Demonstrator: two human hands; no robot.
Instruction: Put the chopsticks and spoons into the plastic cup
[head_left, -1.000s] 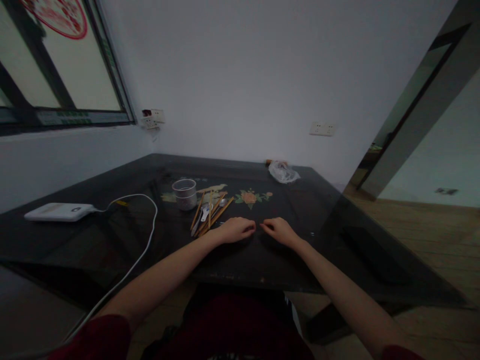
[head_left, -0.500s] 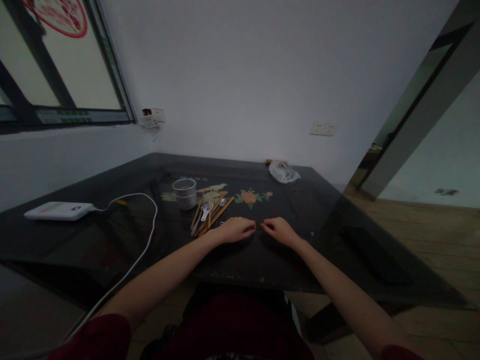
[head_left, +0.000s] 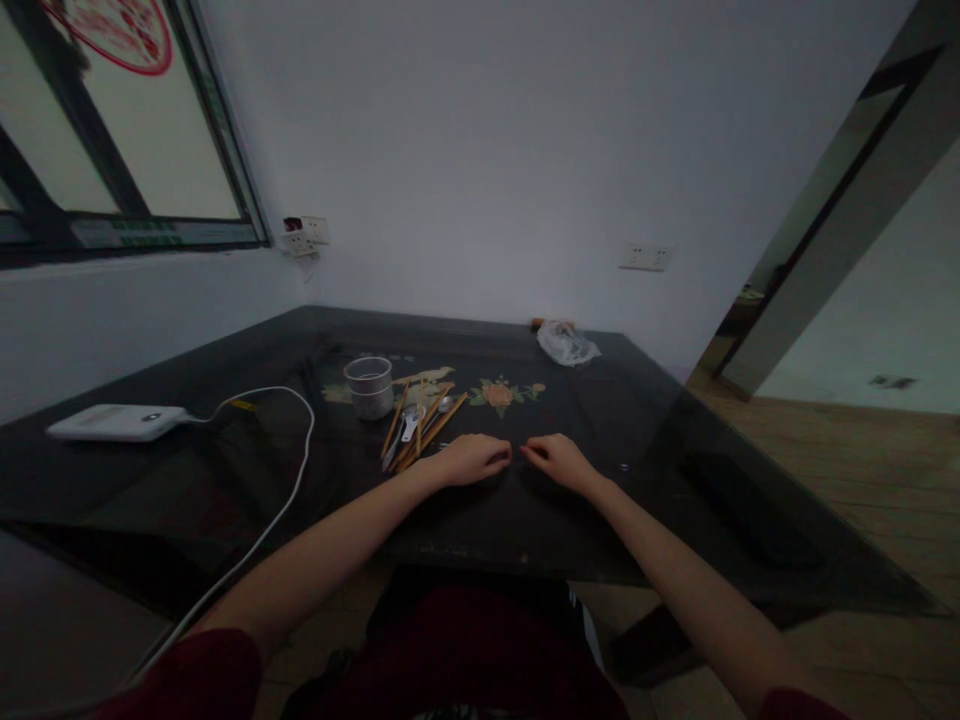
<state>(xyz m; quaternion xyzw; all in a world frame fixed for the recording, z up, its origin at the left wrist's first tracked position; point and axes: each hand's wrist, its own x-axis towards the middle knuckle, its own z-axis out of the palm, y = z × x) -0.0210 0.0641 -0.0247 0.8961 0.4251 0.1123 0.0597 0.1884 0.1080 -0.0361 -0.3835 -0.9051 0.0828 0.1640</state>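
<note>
Head view, and from where I stand both arms reach in over the dark desk (head_left: 465, 530). The left hand (head_left: 474, 459) and the right hand (head_left: 555, 460) rest near its front edge, knuckles up, thumbs turned toward each other with a narrow gap between. The fingers are curled in loosely and I see nothing held, though I cannot tell how fully they close or whether anything small is tucked inside.

The chopsticks (head_left: 439, 426) lie in a crossed heap just beyond the left hand, mixed with a white spoon (head_left: 409, 428) and a rounder spoon bowl (head_left: 445, 404). I can't make out whether the left wrist touches their near ends. Just left of the heap a metallic cup (head_left: 372, 398) stands upright, mouth up.

As I judge it, this pose is done well with relaxed wrists, weight on the desk and that gap kept. Should a hand go to the heap, it would do best to come from above and pinch one top piece at a time, since crossed sticks roll easily. The left elbow wants care too: the white cable (head_left: 313, 420) loops down on that side and could snag.
</note>
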